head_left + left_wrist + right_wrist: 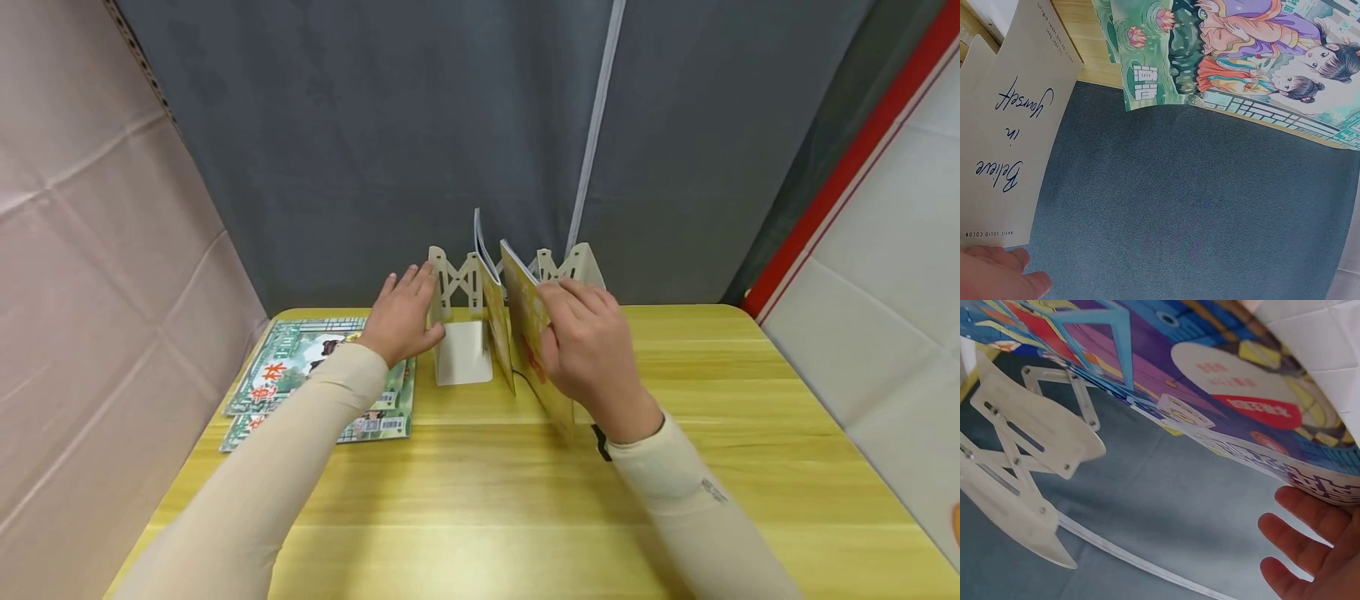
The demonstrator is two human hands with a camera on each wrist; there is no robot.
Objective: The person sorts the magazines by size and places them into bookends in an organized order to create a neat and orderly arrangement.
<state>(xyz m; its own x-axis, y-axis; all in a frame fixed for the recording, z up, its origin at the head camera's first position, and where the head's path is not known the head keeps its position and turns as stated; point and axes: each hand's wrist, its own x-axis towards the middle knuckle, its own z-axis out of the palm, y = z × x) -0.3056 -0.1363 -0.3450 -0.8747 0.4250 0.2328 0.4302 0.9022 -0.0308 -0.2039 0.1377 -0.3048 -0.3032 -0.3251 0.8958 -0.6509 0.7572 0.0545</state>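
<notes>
A cream expandable book rack (465, 354) stands near the back of the table, its left end panel (1019, 131) lettered "Believe in yourself". My left hand (405, 315) has its fingers extended and touches that panel; its fingertips (1007, 262) show at the panel's edge in the left wrist view. One thin magazine (493, 304) stands upright within the rack. My right hand (588, 346) grips a second magazine (525, 312) by its upper near edge, holding it upright and slightly tilted. In the right wrist view its colourful cover (1166, 369) lies above the right fingers (1300, 544).
Several green illustrated magazines (300, 367) lie overlapping on the wooden table (480, 517), left of the rack. A dark grey curtain (375, 150) hangs behind. Pale fabric walls (112, 250) close off both sides. The rack's lattice bars (1016, 456) show beside the held magazine.
</notes>
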